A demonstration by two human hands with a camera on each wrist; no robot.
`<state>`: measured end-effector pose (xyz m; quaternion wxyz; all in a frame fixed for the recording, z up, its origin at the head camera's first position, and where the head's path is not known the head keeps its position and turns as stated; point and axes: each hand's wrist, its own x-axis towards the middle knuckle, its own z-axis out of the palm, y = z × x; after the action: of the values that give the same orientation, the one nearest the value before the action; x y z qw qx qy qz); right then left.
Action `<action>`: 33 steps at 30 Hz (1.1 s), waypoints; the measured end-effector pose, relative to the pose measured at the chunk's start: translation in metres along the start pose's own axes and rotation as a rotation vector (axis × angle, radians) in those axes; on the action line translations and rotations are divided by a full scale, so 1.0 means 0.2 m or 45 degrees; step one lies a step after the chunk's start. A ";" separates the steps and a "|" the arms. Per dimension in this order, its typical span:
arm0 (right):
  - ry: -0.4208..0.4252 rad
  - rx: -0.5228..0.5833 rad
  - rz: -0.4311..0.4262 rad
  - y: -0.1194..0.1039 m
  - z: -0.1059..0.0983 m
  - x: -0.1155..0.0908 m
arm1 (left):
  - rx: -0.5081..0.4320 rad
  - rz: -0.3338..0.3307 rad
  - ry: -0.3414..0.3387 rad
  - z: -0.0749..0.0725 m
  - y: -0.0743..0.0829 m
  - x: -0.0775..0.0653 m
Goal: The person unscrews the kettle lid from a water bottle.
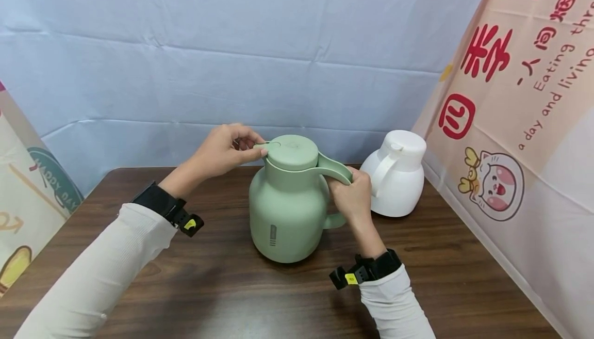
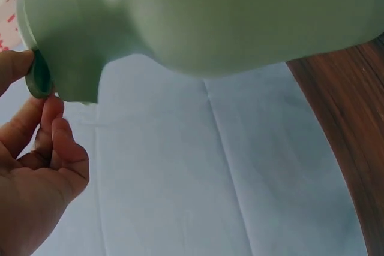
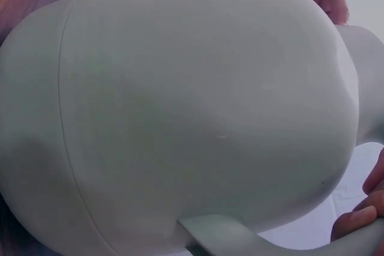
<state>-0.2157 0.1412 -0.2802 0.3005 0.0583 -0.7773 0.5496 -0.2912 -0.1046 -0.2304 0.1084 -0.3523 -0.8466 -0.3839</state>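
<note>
A green thermal jug (image 1: 290, 210) stands upright on the wooden table (image 1: 185, 277), its round lid (image 1: 293, 152) on top. At the spout side, my left hand (image 1: 229, 145) pinches the lip-shaped spout end (image 2: 39, 76) of the lid between thumb and fingertips; the other fingers are curled below it. My right hand (image 1: 352, 194) grips the jug's curved handle (image 1: 335, 167) on the opposite side. The right wrist view is mostly filled by the jug body (image 3: 192, 112), with some right-hand fingers (image 3: 358, 217) at the handle.
A white jug (image 1: 394, 179) with its own handle stands just behind and right of my right hand. Pale blue cloth (image 1: 209, 60) hangs behind the table, and a printed banner (image 1: 510, 122) runs along the right edge. Another printed cloth (image 1: 32, 199) hangs at the left.
</note>
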 end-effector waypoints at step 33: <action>0.005 -0.002 -0.002 0.01 0.00 0.00 | -0.030 0.075 0.373 0.19 0.17 -0.11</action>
<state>-0.2157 0.1419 -0.2820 0.3025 0.0574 -0.7771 0.5489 -0.2477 -0.0734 -0.2463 0.2378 -0.3184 -0.8066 -0.4376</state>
